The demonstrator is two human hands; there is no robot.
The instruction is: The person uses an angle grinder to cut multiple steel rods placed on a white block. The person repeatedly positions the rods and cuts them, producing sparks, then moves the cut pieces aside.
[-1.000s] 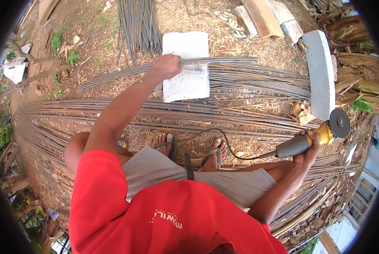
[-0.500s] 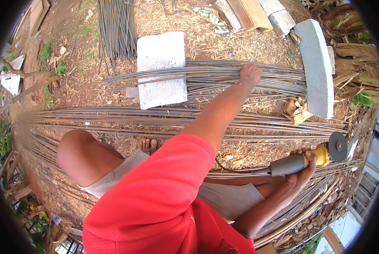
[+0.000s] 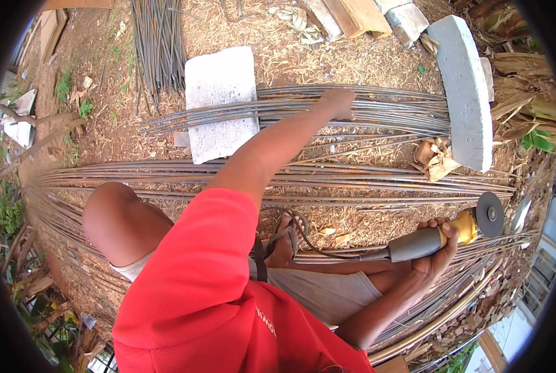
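My left hand (image 3: 340,103) is closed over thin steel rods (image 3: 402,109), its fingers partly hidden by the back of the hand. These rods lie across a pale rectangular block (image 3: 220,71), their left ends sticking out past it. At the right they reach a long grey concrete block (image 3: 465,93). My right hand (image 3: 438,244) is wrapped around an angle grinder (image 3: 414,245) with a yellow head and dark grey body. Its dark disc (image 3: 490,214) faces up and is held apart from the rods. The grinder's black cord (image 3: 327,253) trails left past my sandalled foot (image 3: 285,239).
Longer rods (image 3: 228,177) run across the ground between my feet and the blocks. A rod bundle (image 3: 158,46) lies at the far left; more rods lie under my right arm. Wooden boards (image 3: 355,15) and crumpled brown paper-like scrap (image 3: 436,158) sit around. Dry leaves cover the soil.
My left hand has moved left along the rods, its arm swinging left. My sandalled foot now shows beside the cord. The grinder stays in my right hand, almost unmoved; the view has shifted slightly.
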